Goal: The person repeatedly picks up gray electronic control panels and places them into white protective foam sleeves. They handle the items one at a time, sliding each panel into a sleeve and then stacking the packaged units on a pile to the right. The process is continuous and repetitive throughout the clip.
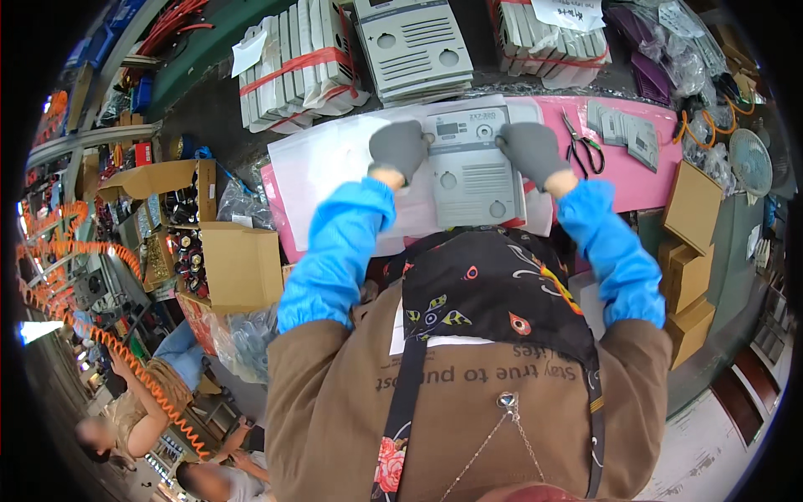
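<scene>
Both gloved hands, left hand (398, 148) and right hand (530, 151), have their fingers grasping the top corners of the grey thermostat faceplate (470, 167) at upper centre on the pink worktop (652, 180), with strapped bundles of panels (297, 71) above it apparently awaiting handling.

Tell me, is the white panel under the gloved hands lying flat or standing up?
Lying flat. The white panel rests face up on the pink mat, with the left hand and right hand on its top corners.
</scene>
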Demonstrator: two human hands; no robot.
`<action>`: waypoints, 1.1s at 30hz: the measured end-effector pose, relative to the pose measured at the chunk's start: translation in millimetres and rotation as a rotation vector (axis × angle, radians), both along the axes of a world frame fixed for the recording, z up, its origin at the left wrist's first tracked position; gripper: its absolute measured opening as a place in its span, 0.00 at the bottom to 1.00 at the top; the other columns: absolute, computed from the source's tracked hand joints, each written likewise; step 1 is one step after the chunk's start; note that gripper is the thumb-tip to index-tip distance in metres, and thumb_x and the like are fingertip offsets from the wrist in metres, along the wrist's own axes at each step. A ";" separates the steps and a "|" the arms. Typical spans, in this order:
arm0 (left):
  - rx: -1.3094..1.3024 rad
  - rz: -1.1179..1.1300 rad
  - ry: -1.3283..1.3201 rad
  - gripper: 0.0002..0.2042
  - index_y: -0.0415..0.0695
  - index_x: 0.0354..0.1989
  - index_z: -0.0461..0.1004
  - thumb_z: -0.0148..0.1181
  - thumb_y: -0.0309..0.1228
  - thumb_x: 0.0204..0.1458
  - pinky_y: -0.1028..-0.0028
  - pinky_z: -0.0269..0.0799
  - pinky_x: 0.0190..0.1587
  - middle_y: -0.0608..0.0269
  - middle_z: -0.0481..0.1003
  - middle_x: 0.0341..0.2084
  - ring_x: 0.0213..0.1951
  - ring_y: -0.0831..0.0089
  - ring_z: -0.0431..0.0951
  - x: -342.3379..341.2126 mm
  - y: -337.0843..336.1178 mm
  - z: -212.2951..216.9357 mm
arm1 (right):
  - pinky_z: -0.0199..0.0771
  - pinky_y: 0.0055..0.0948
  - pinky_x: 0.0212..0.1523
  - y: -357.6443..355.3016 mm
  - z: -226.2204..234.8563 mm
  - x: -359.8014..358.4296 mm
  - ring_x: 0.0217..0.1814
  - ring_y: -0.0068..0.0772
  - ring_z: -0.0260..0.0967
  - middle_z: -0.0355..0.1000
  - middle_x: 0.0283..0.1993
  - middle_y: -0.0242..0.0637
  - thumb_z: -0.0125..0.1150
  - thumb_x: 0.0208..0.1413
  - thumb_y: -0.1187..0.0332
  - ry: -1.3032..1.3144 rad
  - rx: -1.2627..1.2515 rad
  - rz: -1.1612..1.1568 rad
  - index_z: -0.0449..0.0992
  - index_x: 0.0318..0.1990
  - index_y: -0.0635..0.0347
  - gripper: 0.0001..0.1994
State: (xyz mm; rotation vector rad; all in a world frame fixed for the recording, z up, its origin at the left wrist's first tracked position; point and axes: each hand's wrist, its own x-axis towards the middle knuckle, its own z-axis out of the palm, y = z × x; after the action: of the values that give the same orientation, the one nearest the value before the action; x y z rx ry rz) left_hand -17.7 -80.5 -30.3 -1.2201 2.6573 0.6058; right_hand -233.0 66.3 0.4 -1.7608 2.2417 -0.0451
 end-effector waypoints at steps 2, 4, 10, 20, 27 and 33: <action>-0.104 -0.155 -0.169 0.23 0.45 0.33 0.81 0.55 0.54 0.54 0.57 0.71 0.34 0.55 0.80 0.26 0.33 0.55 0.81 -9.2 -9.9 17.7 | 0.74 0.46 0.35 -15.6 11.1 1.5 0.38 0.46 0.78 0.79 0.34 0.44 0.55 0.56 0.59 0.167 0.159 0.165 0.82 0.33 0.56 0.12; -0.010 -0.096 -0.308 0.23 0.45 0.35 0.82 0.55 0.54 0.56 0.57 0.73 0.36 0.54 0.81 0.31 0.36 0.56 0.81 -17.5 -10.5 50.4 | 0.74 0.46 0.35 -18.8 18.6 -0.9 0.39 0.46 0.78 0.79 0.34 0.45 0.55 0.57 0.57 0.214 0.140 0.154 0.83 0.32 0.56 0.15; 0.712 0.339 0.078 0.24 0.38 0.39 0.81 0.52 0.50 0.58 0.63 0.76 0.34 0.54 0.81 0.28 0.29 0.63 0.82 18.2 39.9 14.5 | 0.73 0.48 0.41 21.6 5.8 -1.1 0.42 0.51 0.77 0.79 0.37 0.47 0.52 0.60 0.46 -0.193 0.208 -0.292 0.80 0.41 0.58 0.23; 0.758 0.514 0.326 0.21 0.36 0.47 0.77 0.52 0.45 0.61 0.69 0.77 0.40 0.58 0.79 0.35 0.36 0.68 0.80 8.5 79.4 -8.2 | 0.74 0.44 0.46 61.4 21.4 40.0 0.46 0.52 0.77 0.77 0.42 0.53 0.62 0.53 0.46 -0.602 -0.111 -0.567 0.71 0.51 0.64 0.29; 1.142 0.672 0.658 0.24 0.36 0.52 0.71 0.48 0.48 0.64 0.66 0.75 0.46 0.53 0.75 0.43 0.41 0.65 0.78 16.9 89.5 29.0 | 0.75 0.48 0.41 48.3 53.2 50.4 0.44 0.55 0.77 0.77 0.44 0.53 0.61 0.55 0.49 -0.416 0.014 -0.494 0.67 0.51 0.64 0.27; 1.415 0.845 0.696 0.29 0.38 0.57 0.68 0.46 0.54 0.64 0.58 0.73 0.50 0.52 0.74 0.47 0.46 0.59 0.76 18.7 87.3 -2.5 | 0.76 0.47 0.32 61.6 56.9 58.0 0.38 0.49 0.77 0.73 0.41 0.45 0.59 0.58 0.49 -0.078 -0.050 -0.393 0.67 0.50 0.58 0.23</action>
State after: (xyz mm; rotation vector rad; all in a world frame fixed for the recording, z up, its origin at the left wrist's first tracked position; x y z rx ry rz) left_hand 1.0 6.8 -32.8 -1.5268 0.9832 2.6704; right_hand -175.0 127.9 57.3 -1.2890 2.5104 -0.2477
